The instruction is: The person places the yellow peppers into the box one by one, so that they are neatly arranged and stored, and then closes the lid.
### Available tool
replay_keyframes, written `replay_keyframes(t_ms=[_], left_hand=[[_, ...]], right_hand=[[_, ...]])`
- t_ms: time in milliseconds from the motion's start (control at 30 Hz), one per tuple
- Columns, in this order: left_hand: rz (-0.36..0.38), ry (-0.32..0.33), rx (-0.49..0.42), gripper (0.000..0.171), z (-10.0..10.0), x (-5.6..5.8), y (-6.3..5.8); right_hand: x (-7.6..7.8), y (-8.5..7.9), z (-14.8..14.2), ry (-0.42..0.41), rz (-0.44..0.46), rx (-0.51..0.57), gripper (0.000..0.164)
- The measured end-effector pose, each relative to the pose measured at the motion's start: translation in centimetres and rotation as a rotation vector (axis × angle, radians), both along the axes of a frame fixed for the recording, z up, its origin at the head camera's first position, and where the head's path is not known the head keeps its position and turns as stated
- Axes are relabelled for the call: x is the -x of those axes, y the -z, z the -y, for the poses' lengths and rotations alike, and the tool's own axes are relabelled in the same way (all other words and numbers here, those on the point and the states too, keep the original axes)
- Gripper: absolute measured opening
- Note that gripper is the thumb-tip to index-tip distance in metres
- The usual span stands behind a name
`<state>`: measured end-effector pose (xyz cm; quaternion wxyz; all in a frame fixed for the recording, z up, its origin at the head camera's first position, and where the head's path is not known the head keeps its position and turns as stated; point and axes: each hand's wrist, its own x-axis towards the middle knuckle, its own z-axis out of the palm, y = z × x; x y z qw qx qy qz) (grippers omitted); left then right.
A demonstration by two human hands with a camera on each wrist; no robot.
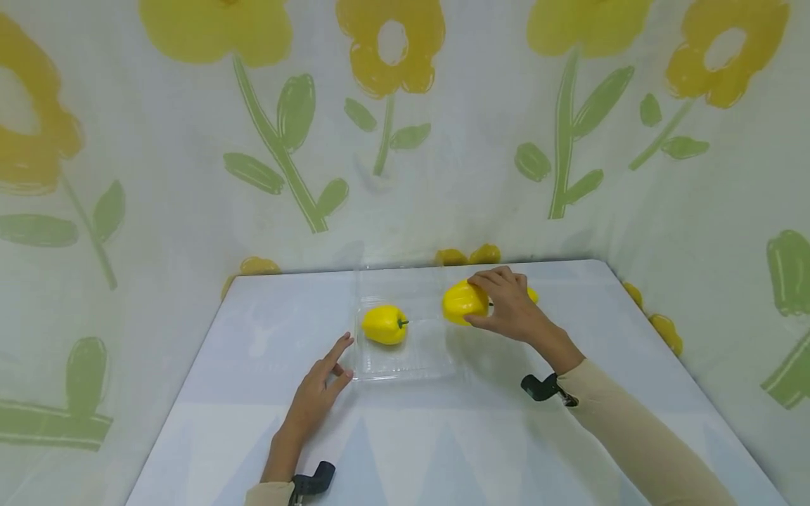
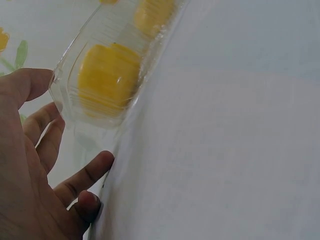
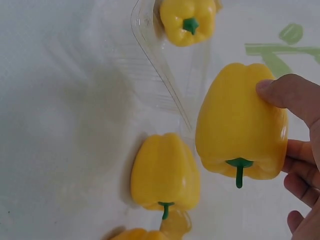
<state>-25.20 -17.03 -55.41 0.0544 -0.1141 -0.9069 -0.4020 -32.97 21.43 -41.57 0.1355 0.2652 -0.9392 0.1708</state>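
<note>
Right now I am grasping a yellow bell pepper (image 1: 464, 302) in my right hand (image 1: 511, 308), thumb on one side and fingers on the other, and its green stem is pointing toward my palm. I am holding it off the worktop (image 1: 221, 372), by the right side of a clear plastic container (image 1: 424, 358). Inside that container, toward its left, another pepper (image 1: 382, 325) is lying on its side, its stem facing right. My left hand (image 1: 315, 395) is gripping nothing; its fingers are spreading loosely at the container's left edge, with a fingertip touching the rim. Past my right hand, a third pepper (image 3: 165, 172) is resting on the worktop, outside the container, and part of a fourth (image 3: 137, 235) is showing beside it. Behind everything, a flowered cloth (image 1: 474, 176) is hanging.
</note>
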Motion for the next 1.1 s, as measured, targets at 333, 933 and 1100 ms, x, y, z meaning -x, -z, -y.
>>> replay_keyframes(t_ms=[333,933,1100], left_hand=[[0.034,-0.014,0.004,0.062,0.1,-0.5,-0.5],[0.029,-0.001,-0.029,0.062,0.1,-0.3,-0.3],[0.031,-0.01,-0.048,0.062,0.0,-0.4,-0.1]], right_hand=[[0.6,0.7,1.8,-0.011,0.048,0.011,0.064],[1.9,1.4,3.9,-0.027,0.107,-0.042,0.064],[2.4,1.7,4.4,-0.042,0.111,-0.057,0.064]])
